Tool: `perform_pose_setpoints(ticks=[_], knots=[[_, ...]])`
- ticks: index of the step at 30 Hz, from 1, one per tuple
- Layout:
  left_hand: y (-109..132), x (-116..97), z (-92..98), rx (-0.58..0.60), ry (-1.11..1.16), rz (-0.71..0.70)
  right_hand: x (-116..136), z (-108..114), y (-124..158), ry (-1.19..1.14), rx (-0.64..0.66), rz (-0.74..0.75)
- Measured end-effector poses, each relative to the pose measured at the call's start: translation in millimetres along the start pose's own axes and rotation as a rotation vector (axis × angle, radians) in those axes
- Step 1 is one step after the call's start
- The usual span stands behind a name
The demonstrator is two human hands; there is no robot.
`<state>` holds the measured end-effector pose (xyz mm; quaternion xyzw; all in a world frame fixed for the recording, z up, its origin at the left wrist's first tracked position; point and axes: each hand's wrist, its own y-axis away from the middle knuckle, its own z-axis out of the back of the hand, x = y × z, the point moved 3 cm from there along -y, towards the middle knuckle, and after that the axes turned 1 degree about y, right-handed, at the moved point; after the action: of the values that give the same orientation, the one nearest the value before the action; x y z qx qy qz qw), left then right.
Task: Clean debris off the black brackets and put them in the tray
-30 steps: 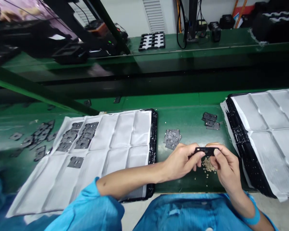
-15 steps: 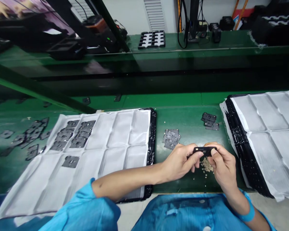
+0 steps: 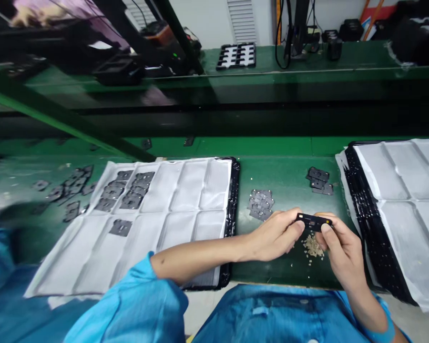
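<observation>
Between my two hands is a small flat black plastic plate [image 3: 313, 222] with small gold-coloured spots near its ends. My left hand [image 3: 280, 233] pinches its left end. At the other end my right hand [image 3: 341, 243] grips it, thumb on the near face. Below the plate, a heap of tiny beige pieces [image 3: 312, 246] lies on the green table [image 3: 271, 267], partly covered by my right fingers. A small pile of dark plates [image 3: 260, 205] is just beyond my left hand. Farther back lies another few dark plates [image 3: 319, 181].
At left, a white-lined black tray [image 3: 186, 190] carries several dark plates [image 3: 137, 190]; more loose plates [image 3: 75, 183] lie beyond it. A stack of lined trays [image 3: 400, 190] stands at right. A green bar [image 3: 64, 121] slants across the left. Another person's hands [image 3: 39, 15] show at top left.
The black plate is tilted so more of its face and both gold-coloured spots show. My view has shifted left, so the scene sits farther right. A blue sleeve appears at the left edge.
</observation>
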<state>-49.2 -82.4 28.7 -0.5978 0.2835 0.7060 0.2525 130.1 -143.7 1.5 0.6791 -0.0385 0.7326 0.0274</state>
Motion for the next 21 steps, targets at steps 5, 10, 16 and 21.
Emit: perform_pose_setpoints(ticks=[5, 10, 16, 21], knots=[[-1, -2, 2.7, -0.039, 0.031, 0.021, 8, -2, 2, 0.151, 0.013, 0.131], [-4, 6, 1.5, -0.106, 0.048, 0.044, 9, -4, 3, 0.225, 0.035, 0.254], [-5, 12, 2.0, -0.137, 0.060, 0.038, 7, -6, 1, 0.245, 0.070, 0.319], [-6, 12, 2.2, -0.160, 0.012, 0.029, 5, -7, 1, 0.242, 0.068, 0.312]])
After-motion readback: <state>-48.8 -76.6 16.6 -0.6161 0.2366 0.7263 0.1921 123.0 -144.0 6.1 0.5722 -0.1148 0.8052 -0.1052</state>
